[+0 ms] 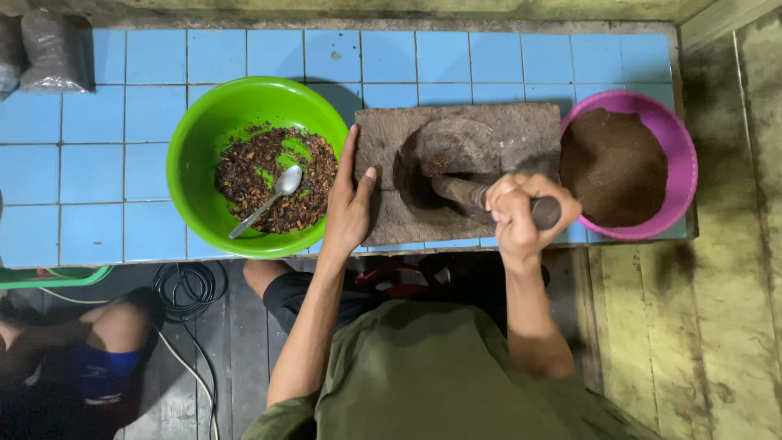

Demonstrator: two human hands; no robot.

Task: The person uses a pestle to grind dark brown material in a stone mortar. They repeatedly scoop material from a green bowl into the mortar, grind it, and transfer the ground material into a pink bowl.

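I look down on a blue-tiled counter (147, 163) with pale grout lines. On it sit a glossy green plastic bowl (199, 138) of coarse dark brown chips with a metal spoon (273, 195), and a round pink plastic bowl (680, 143) of fine brown powder. Between them lies a rough grey rectangular stone slab mortar (391, 134) with a worn hollow. My right hand (521, 216) is wrapped fully around a thick cylindrical stone pestle (460, 191), its tip in the hollow on a small dark heap. My left hand (350, 200) lies flat, fingers extended, bracing the slab's left edge and gripping nothing. Grinding looks under way; I judge the next stroke needs steady downward pressure.
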